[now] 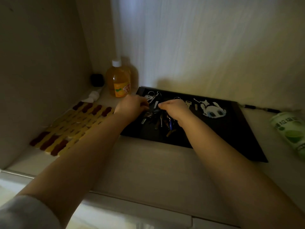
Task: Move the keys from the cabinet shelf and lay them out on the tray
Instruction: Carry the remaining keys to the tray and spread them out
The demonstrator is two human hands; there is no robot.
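A black tray (pixel 231 129) lies on the cabinet shelf against the back wall. A bunch of keys (pixel 158 120) on rings lies in a heap on its left half, between my two hands. My left hand (pixel 132 106) has its fingers curled over the left side of the bunch. My right hand (pixel 175 108) pinches part of the bunch from the right. A few single keys (pixel 188 103) and key rings (pixel 152 94) lie spread along the tray's far edge. A white pixel-art keychain figure (pixel 212 109) lies on the tray to the right.
An orange drink bottle (pixel 119 80) stands at the back left beside a small black object (pixel 97 80). A yellow and dark red woven mat (pixel 69 129) covers the left shelf. A green can (pixel 292 131) lies at the right. A dark pen (pixel 262 108) lies behind the tray.
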